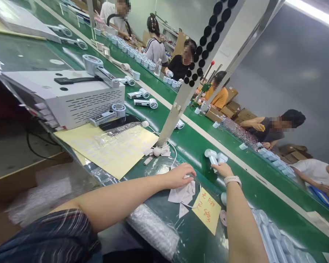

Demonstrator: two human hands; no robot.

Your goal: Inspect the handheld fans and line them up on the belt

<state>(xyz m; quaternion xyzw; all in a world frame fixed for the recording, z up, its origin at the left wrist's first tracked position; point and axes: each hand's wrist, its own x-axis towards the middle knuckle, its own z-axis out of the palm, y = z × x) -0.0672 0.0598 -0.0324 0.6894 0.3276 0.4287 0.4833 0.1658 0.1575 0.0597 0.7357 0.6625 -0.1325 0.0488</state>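
Note:
Over the green belt, my right hand (pixel 222 170) grips the handle end of a light-blue hair-dryer-shaped device (pixel 212 155). A second light-blue piece (pixel 222 157) lies right beside it. My left hand (pixel 181 176) rests over crumpled white paper scraps (pixel 182 193) on the near table, its fingers loosely bent and nothing visible held in them. A thin white cable (pixel 176 151) runs close to that hand. Just below sits a yellow note (pixel 207 211) with red handwriting.
A white metal box (pixel 95 104) and a yellow sheet (pixel 112 148) lie to the left. A slanted post (pixel 178 106) rises from the table. Several light-blue devices (pixel 276 233) are stacked at lower right. Bubble wrap (pixel 153 230) hangs at the near edge. Several people work across the belt.

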